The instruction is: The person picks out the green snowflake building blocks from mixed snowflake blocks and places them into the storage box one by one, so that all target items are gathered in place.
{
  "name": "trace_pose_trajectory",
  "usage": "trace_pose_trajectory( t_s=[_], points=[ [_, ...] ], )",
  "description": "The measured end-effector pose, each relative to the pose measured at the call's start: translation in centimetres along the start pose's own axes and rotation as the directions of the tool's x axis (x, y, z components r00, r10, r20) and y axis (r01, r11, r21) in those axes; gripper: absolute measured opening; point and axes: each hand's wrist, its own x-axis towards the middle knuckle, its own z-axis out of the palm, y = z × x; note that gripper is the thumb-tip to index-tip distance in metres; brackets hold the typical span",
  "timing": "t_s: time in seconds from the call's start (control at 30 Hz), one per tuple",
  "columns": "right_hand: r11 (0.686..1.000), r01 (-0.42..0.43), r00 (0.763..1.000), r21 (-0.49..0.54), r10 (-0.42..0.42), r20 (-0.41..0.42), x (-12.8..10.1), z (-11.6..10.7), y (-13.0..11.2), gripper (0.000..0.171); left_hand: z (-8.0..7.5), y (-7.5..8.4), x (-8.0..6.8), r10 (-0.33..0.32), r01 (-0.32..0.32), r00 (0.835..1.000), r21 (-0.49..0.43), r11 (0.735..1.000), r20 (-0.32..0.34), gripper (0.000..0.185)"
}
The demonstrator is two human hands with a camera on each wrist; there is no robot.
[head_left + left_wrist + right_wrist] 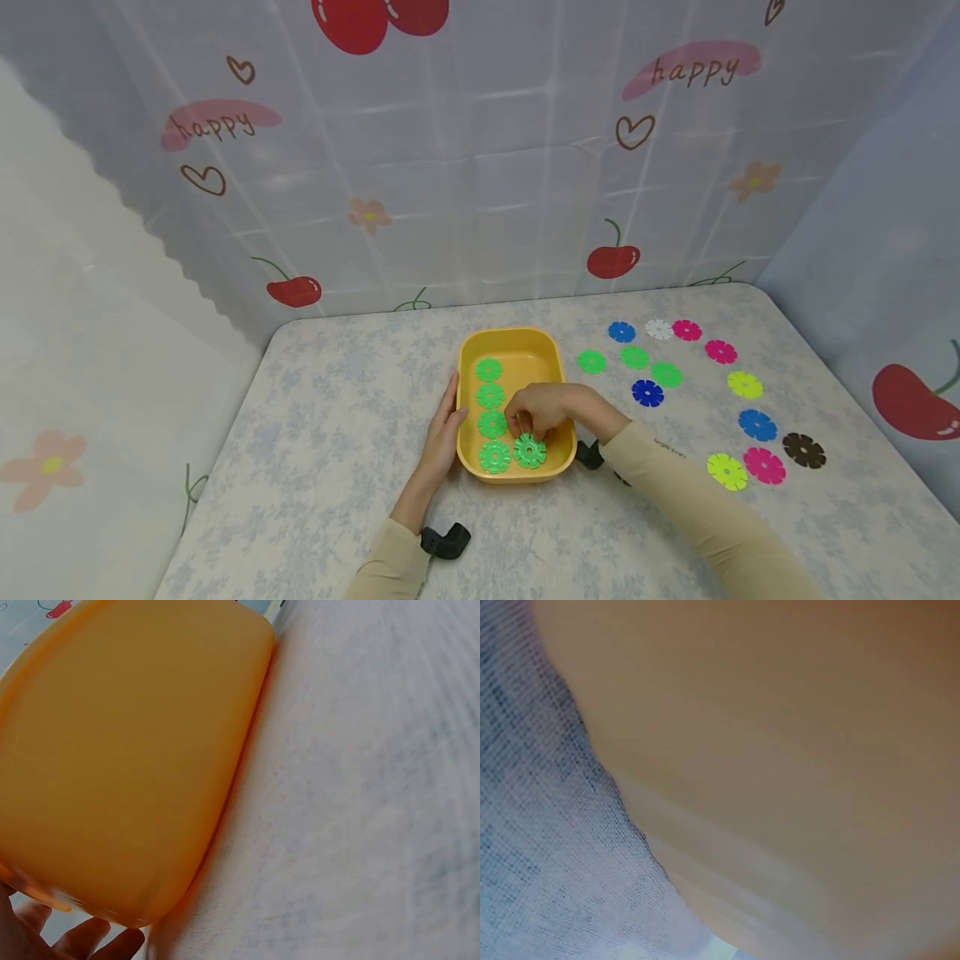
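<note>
A yellow plastic tray (517,336) stands on the table, and my left hand (439,440) holds its left side, thumb over the rim and fingers along the outer wall. In the left wrist view the fingertips (124,945) show at the tray's end, beside its orange-looking wall (142,750). My right hand (542,408) reaches down inside the tray, bent fingers pinching a green interlocking disc (529,451) near the front. Several more green discs (491,396) form a column along the tray's left side. A blurred tan surface (780,750) fills most of the right wrist view.
Right of the tray lie loose notched discs: three green ones (634,357), dark blue (648,393), lighter blue (757,425), white (659,329), pink (764,465), yellow (727,472) and brown (804,450). A cherry-printed curtain (480,183) hangs behind the patterned tabletop (337,392).
</note>
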Motion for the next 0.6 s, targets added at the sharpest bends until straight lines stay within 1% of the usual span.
trace_pose_trajectory(
  t_s=[0.13, 0.3, 0.6],
  points=[
    [1.000, 0.009, 1.000, 0.007, -0.009, 0.007, -0.06, 0.01, -0.04, 0.030, -0.03, -0.16, 0.04, -0.003, 0.003, 1.000, 0.007, 1.000, -0.003, 0.057],
    [0.999, 0.047, 0.999, 0.004, -0.047, 0.001, -0.25, 0.05, -0.11, 0.027, -0.07, -0.34, 0.06, -0.004, 0.004, 1.000, 0.006, 1.000, -0.003, 0.057],
    [1.000, 0.015, 1.000, -0.006, -0.015, -0.022, -0.23, 0.25, -0.21, 0.025, -0.02, -0.12, 0.01, -0.011, 0.011, 1.000, 0.000, 1.000, -0.008, 0.057]
  ],
)
